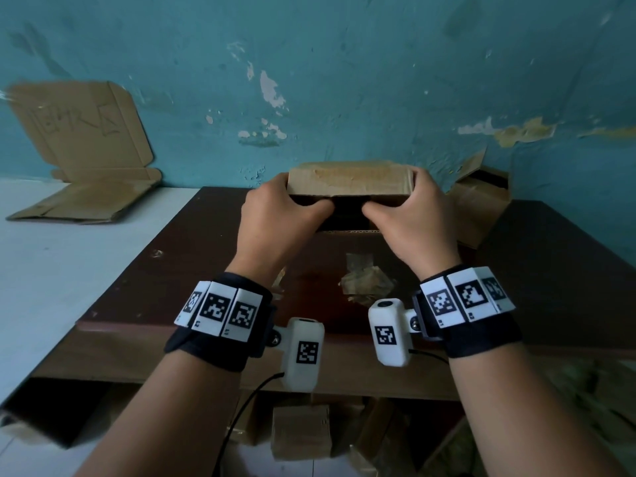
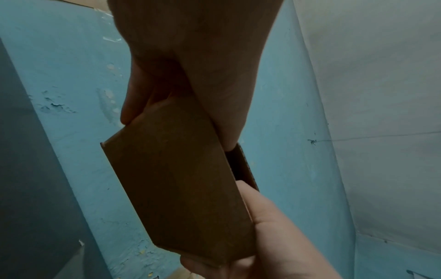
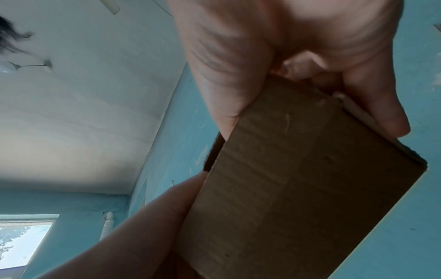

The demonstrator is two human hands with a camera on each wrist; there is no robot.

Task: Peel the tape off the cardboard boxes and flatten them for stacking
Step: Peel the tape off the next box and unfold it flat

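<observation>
Both hands hold a small cardboard box (image 1: 349,182) up over the far edge of the dark table (image 1: 179,270), close to the blue wall (image 1: 344,63). Left hand (image 1: 275,218) curls round the left end, thumb tucked into the open near side; right hand (image 1: 409,218) mirrors it on the right end, fingers wrapped behind, thumb at the opening. The box's top face looks scuffed where tape probably came off; crumpled tape scraps (image 1: 364,285) lie on the table below. Step in hand looks like opening and collapsing the box.

To do it well: keep thumbs inside the flap edge, pull the ends apart evenly, then push opposite corners so it folds along existing creases, not across a panel. Check for leftover tape first, can't tell from here. Another open box (image 1: 481,208) sits just right; a flattened carton (image 1: 86,173) leans at the wall, left.
</observation>
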